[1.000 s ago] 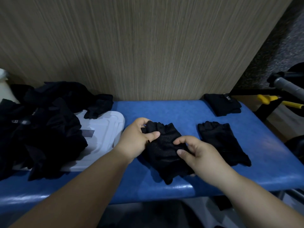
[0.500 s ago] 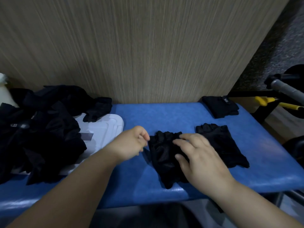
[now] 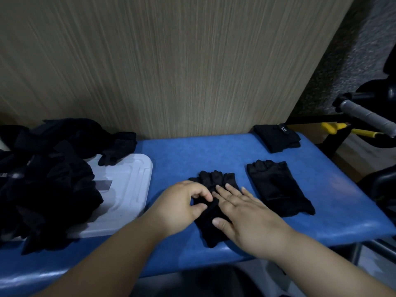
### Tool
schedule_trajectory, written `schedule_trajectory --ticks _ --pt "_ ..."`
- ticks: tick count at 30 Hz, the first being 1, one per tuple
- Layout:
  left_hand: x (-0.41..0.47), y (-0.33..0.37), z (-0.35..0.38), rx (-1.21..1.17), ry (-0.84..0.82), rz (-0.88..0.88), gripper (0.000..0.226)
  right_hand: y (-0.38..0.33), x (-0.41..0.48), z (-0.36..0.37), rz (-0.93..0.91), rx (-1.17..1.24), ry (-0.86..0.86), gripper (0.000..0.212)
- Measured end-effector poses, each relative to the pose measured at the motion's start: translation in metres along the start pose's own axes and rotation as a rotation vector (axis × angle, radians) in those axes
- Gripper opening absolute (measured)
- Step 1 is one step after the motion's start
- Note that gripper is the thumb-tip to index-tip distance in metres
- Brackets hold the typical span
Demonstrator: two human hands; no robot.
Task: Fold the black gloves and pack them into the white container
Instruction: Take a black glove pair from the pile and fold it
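Black glove (image 3: 216, 179) pressed by flat right hand (image 3: 246, 217), pinched by left hand (image 3: 182, 209) — glove pile (image 3: 42, 189) half-covers white container (image 3: 128, 189).

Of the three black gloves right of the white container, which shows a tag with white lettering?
The small folded black glove at the blue padded bench's far right corner; the middle glove and the flat glove show none.

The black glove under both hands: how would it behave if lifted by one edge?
Probably floppy: the glove lies flat and creased on the blue bench, pressed down by the straight fingers of the right hand. Likely light, since the left hand pinches its edge with fingertips alone. It should not roll, being flat cloth.
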State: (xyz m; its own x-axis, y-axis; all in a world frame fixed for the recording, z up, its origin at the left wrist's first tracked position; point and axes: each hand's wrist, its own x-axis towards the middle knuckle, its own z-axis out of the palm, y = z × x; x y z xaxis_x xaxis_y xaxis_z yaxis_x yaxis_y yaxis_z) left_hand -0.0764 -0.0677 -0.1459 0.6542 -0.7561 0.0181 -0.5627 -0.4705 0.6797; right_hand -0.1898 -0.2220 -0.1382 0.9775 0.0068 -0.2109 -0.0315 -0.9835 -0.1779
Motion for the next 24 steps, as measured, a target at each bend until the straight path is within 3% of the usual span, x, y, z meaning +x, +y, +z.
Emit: schedule_trajectory --ticks 6,8,11,14,16,19,24 --pt "0.001 0.000 0.011 0.144 0.083 0.102 0.019 0.013 -0.004 -0.005 0.011 -0.002 -0.007 0.098" --pt "0.001 0.001 0.013 0.173 0.106 0.117 0.019 0.017 -0.005 -0.006 0.002 -0.005 0.036 0.088" --pt "0.002 0.000 0.017 0.205 0.121 0.126 0.020 0.031 -0.008 -0.013 0.016 0.003 0.292 0.050" --pt "0.002 -0.002 0.020 0.217 0.113 0.114 0.023 0.056 -0.014 -0.027 0.234 0.063 0.561 0.033" --pt "0.003 -0.003 0.021 0.228 0.113 0.118 0.025 0.075 -0.020 -0.037 0.509 0.118 0.482 0.038" --pt "0.005 -0.005 0.020 0.223 0.093 0.119 0.031 0.098 -0.026 -0.040 0.818 0.151 0.224 0.050" --pt "0.008 -0.009 0.023 0.248 0.069 0.146 0.045 0.105 -0.021 -0.033 0.863 0.227 0.128 0.057"
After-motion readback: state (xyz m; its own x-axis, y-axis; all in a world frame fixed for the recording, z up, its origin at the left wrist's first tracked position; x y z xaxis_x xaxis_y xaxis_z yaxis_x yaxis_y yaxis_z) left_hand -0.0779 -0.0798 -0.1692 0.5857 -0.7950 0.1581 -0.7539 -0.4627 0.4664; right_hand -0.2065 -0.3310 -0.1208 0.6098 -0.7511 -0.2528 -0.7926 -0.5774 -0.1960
